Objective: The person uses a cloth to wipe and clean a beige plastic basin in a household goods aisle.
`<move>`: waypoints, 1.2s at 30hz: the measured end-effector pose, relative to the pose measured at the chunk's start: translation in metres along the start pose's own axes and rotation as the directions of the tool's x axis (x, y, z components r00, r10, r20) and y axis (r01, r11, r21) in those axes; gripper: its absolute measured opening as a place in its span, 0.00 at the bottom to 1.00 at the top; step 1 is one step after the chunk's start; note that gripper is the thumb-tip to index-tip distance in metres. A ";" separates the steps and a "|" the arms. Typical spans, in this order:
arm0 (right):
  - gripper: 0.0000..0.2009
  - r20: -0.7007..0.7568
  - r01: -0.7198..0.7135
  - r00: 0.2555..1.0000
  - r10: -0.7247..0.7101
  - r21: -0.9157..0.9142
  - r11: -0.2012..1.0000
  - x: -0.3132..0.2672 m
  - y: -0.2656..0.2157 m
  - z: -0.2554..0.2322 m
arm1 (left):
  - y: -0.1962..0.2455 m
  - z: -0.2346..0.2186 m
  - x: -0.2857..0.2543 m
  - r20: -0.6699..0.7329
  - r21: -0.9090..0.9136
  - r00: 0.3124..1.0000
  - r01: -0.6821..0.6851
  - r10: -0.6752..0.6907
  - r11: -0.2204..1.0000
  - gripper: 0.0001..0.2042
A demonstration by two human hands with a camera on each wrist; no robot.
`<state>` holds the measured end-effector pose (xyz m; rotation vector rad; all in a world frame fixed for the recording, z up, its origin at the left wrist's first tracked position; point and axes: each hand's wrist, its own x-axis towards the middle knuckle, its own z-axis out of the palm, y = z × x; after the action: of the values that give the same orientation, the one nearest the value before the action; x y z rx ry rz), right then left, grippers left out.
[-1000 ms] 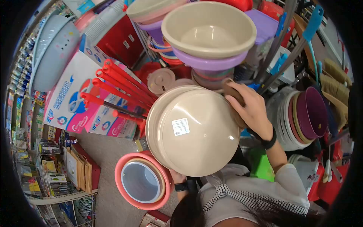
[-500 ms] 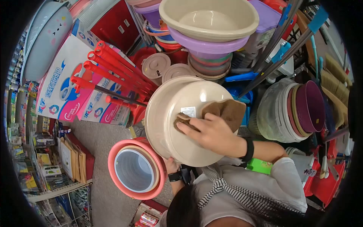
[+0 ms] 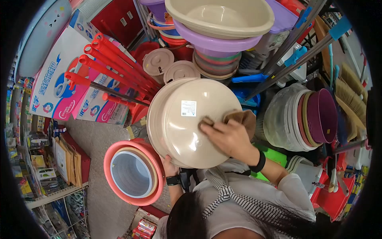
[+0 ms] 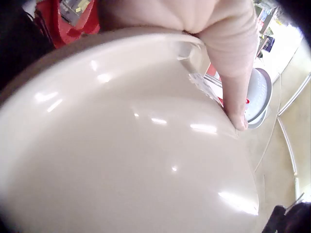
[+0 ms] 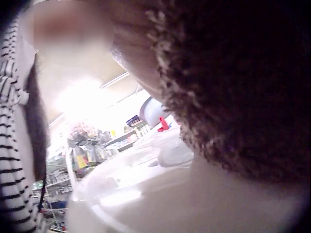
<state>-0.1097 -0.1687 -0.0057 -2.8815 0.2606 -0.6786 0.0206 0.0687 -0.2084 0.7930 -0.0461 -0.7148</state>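
Room: shop aisle crowded with plastic housewares, grey floor (image 3: 99, 143) at lower left.
Shelves: small packaged goods (image 3: 43, 167) along the left edge.
Centre: beige basin (image 3: 199, 119), bottom facing up, white label near its top.
Left hand (image 3: 169, 165): grips the basin's lower rim, fingers curled under.
Right hand (image 3: 229, 137): presses a brown cloth (image 3: 242, 118) flat on the basin, fingers fairly straight.
Pink tub (image 3: 133, 173): lower left, holds nested beige and grey basins.
Top: beige bowl (image 3: 221, 16) stacked in a purple bowl (image 3: 217, 42).
Right: purple pail (image 3: 320, 115) nested on its side.
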 end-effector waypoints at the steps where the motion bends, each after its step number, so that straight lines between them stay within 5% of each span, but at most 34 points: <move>1: 0.19 -0.016 0.029 0.999 -0.028 0.075 0.997 -0.005 -0.005 0.003 | 0.000 -0.003 -0.001 -0.004 0.000 1.000 -0.002 0.002 1.000 0.43; 3: 0.18 -0.017 0.047 0.999 -0.046 0.092 0.995 -0.007 0.001 -0.003 | -0.004 -0.011 -0.002 0.028 0.085 0.999 -0.030 0.028 0.996 0.39; 5: 0.16 0.093 0.027 0.996 -0.018 -0.093 0.995 0.007 0.022 -0.017 | -0.008 -0.016 -0.004 0.035 0.097 0.999 -0.024 0.021 0.995 0.39; 6: 0.16 0.094 -0.081 0.991 0.092 -0.108 0.991 0.007 0.037 -0.012 | -0.010 -0.018 -0.006 0.046 0.108 0.999 -0.023 0.019 0.994 0.39; 9: 0.17 -0.077 -0.263 0.961 0.265 0.030 0.964 0.009 0.080 0.001 | -0.013 -0.018 -0.006 0.031 0.094 0.999 -0.025 0.022 0.995 0.38; 12: 0.16 -0.119 -0.195 0.973 0.199 0.039 0.980 0.003 0.068 0.004 | -0.013 -0.016 -0.005 -0.019 0.081 0.999 -0.031 0.033 0.996 0.37; 15: 0.17 0.086 -0.062 0.994 0.066 -0.044 0.997 -0.006 0.022 -0.006 | -0.003 -0.016 -0.001 -0.047 -0.040 0.998 0.045 -0.047 0.998 0.38; 19: 0.17 0.080 0.013 0.997 -0.021 0.096 0.995 -0.018 0.011 -0.009 | 0.015 -0.006 0.001 -0.056 -0.032 0.994 0.093 -0.094 0.995 0.38; 20: 0.17 0.093 -0.002 0.996 0.001 0.003 1.000 -0.011 0.019 -0.013 | 0.010 -0.004 0.000 -0.030 0.037 0.999 -0.016 0.017 0.999 0.37; 22: 0.15 0.037 -0.080 0.996 0.083 -0.085 0.993 -0.007 0.051 -0.007 | 0.004 -0.015 0.001 -0.038 0.033 0.999 -0.003 0.004 0.999 0.36; 25: 0.14 -0.074 -0.239 0.964 0.256 0.182 0.954 0.001 0.086 0.003 | 0.004 -0.003 0.003 -0.039 0.014 0.999 -0.007 0.007 1.000 0.32; 27: 0.14 -0.107 -0.252 0.957 0.268 0.144 0.957 -0.004 0.081 0.008 | 0.007 0.015 0.001 -0.108 0.024 0.994 -0.010 0.012 1.000 0.30; 28: 0.14 -0.147 -0.277 0.946 0.289 0.102 0.956 -0.007 0.076 0.009 | 0.004 0.013 0.006 -0.009 -0.002 0.996 -0.088 0.088 0.996 0.24; 31: 0.15 -0.069 -0.290 0.952 0.297 0.103 0.952 -0.021 0.050 0.004 | 0.013 0.035 0.007 0.006 0.006 0.992 -0.124 0.124 0.992 0.24; 32: 0.17 -0.022 -0.250 0.967 0.253 0.090 0.964 -0.026 0.039 0.000 | 0.018 0.044 0.006 -0.074 -0.032 0.993 -0.097 0.095 0.995 0.31; 36: 0.17 0.019 -0.031 0.999 0.029 0.124 0.992 -0.026 -0.010 -0.008 | 0.028 0.055 0.024 -0.077 0.025 0.996 -0.042 0.044 0.999 0.31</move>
<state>-0.1348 -0.1545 -0.0075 -2.7584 0.2496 -0.6416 0.0386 0.0329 -0.1563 0.8390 -0.0018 -0.6432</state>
